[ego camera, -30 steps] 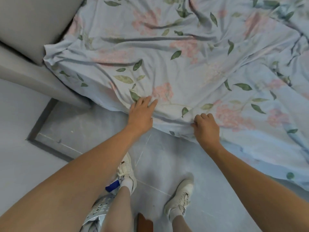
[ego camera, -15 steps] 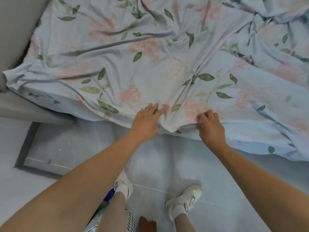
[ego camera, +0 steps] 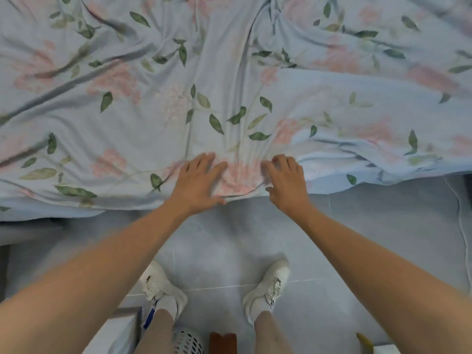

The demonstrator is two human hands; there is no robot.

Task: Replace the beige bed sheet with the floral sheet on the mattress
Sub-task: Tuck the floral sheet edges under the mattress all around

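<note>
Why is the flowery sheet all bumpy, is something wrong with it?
Nothing is broken. The floral sheet is just wrinkled, with long creases running across it and bunched folds between the left hand and right hand at the near edge. It has not been smoothed flat yet.

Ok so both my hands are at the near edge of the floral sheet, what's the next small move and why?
Probably sweep both hands apart along the edge. The left hand lies flat on the floral sheet, the right hand rests with fingers curled, and the cloth is bunched into ridges between them, with creases fanning up the bed.
</note>
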